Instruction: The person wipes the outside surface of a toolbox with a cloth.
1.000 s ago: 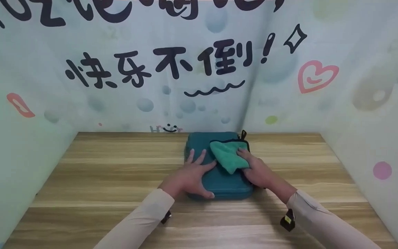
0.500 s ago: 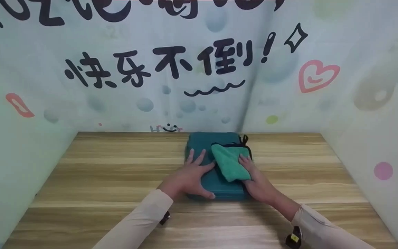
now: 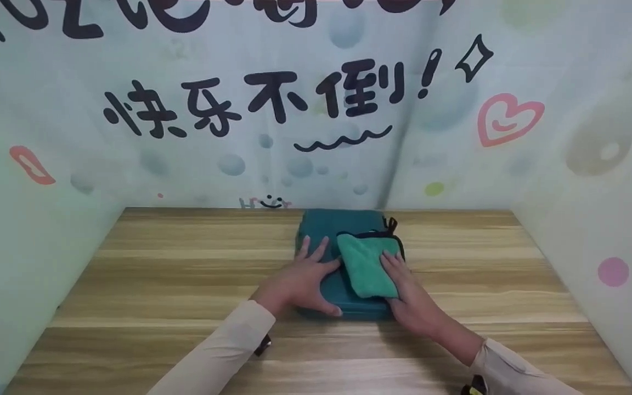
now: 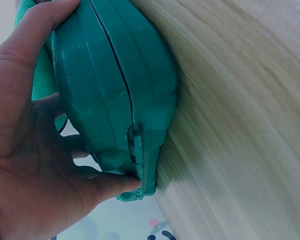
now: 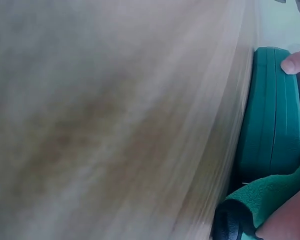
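Note:
A teal hard-shell case (image 3: 343, 219) lies flat on the wooden table. My left hand (image 3: 305, 282) rests spread over its left side, fingers on the lid, thumb at the near edge. In the left wrist view, the case (image 4: 115, 80) shows a side seam and a catch, with the little finger of my left hand (image 4: 35, 165) near it. My right hand (image 3: 412, 299) holds a green cloth (image 3: 368, 269) with black edging and a loop against the lid's right side. The right wrist view shows the cloth (image 5: 277, 192) beside the case (image 5: 272, 115); part of the right hand is out of view.
Wooden tabletop (image 3: 184, 274) extends on both sides of the case. A printed backdrop (image 3: 212, 164) with lettering rises behind it, close to the case's far end. Pale side walls (image 3: 579, 219) flank the table.
My right hand has drawn the green cloth down the lid toward me, uncovering more of the case's far part. My left hand has stayed in place.

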Demonstrator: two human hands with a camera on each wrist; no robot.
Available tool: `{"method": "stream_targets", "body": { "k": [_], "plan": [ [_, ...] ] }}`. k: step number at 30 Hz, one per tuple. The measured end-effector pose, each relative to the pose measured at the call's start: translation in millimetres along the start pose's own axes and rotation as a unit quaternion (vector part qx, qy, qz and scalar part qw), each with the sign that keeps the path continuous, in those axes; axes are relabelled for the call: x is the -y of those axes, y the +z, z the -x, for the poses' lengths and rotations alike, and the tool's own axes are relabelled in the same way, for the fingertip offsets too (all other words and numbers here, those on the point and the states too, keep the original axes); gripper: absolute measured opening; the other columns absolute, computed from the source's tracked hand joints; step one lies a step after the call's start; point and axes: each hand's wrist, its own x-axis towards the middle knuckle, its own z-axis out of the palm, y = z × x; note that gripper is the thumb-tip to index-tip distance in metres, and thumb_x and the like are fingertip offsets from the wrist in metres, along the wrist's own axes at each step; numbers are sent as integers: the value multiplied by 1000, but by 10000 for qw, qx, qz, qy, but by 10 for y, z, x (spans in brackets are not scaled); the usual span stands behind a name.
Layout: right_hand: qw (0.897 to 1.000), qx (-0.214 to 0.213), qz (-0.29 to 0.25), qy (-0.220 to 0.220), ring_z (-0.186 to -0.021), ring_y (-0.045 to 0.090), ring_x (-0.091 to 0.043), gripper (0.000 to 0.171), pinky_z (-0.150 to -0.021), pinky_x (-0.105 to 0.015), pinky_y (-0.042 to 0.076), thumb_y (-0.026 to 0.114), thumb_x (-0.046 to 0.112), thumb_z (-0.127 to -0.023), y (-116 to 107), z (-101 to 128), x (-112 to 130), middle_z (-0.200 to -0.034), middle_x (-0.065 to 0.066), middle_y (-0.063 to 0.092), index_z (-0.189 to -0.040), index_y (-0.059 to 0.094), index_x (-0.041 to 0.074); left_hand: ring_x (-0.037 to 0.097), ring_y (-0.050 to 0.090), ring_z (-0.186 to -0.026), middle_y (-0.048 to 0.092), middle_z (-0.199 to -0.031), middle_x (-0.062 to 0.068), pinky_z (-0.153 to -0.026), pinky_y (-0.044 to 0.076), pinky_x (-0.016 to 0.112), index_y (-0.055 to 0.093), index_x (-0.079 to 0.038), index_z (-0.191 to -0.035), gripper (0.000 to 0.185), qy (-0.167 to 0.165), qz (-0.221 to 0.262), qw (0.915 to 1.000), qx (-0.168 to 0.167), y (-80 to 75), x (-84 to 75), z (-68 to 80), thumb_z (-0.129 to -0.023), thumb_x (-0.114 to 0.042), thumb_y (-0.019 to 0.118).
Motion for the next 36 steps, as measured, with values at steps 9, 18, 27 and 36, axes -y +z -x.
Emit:
{"method": "stream_targets", "body": {
  "k": [9, 18, 27, 36],
  "plan": [
    [9604, -865, -2473, 944, -151, 12, -30, 54, -119, -47, 13, 39, 8, -110, 56, -97, -36, -166, -14, 18, -160, 22, 1, 45, -16, -148, -2, -169, 9, -112, 25, 62, 27, -31, -162, 106, -70, 28, 10000, -24, -20, 24, -4, -77, -60, 83],
    [9044, -1266, -3571, 1965, -141, 34, -26, 47, -117, -42, 22, 47, 14, -107, 57, -317, -108, -153, -12, 43, -151, 42, -1, 43, -17, -148, -5, -169, 7, -112, 25, 63, 25, -33, -162, 107, -184, 30, 9998, 31, 1, 57, 18, -77, -60, 83],
    [9097, -1251, -3395, 2038, -141, 36, -26, 48, -116, -41, 26, 47, 19, -107, -28, -540, -196, -153, -11, 44, -152, 43, 2, 42, -17, -148, -5, -169, 7, -112, 25, 61, 25, -33, -163, 107, -147, -8, 9999, 30, 22, 60, 8, -77, -60, 83],
    [9488, -985, -2505, 1656, -141, 36, -28, 48, -116, -44, 24, 42, 20, -110, -159, -773, -309, -153, -15, 43, -153, 40, 2, 42, -16, -149, -3, -169, 8, -112, 27, 60, 25, -32, -163, 106, -84, -45, 10000, 20, 26, 14, -16, -77, -61, 82]
  ]
}}
